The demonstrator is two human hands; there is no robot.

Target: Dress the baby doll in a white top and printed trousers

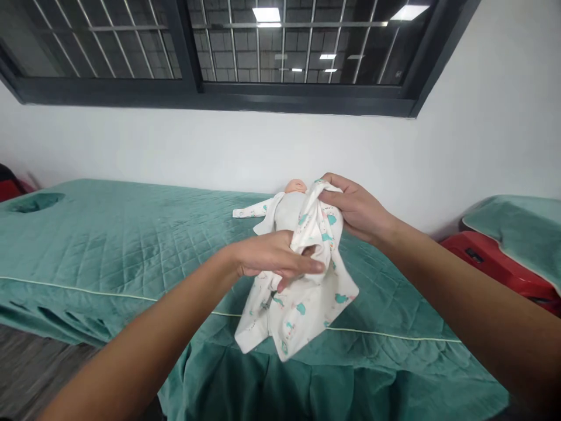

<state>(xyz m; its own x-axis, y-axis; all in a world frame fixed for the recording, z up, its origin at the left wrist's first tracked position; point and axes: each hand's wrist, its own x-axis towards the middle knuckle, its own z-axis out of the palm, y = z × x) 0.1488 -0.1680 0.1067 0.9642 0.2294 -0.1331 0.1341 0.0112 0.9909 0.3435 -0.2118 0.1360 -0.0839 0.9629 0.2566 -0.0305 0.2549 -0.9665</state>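
Note:
A baby doll lies on its back on a green quilted bed, its head toward the wall. A white baby garment with green and pink prints is partly on it. One sleeve stretches out to the left, apparently over the doll's arm, and the pale torso shows between the open sides. My right hand pinches the upper right part of the garment beside the doll's head. My left hand grips bunched cloth lower down, thumb outside and some fingers hidden in the folds. The doll's right-side arm is hidden.
The green bed cover has a face hole at its left end. A red case stands at the right, under a green cushion. Behind the bed rises a white wall with a dark-framed window.

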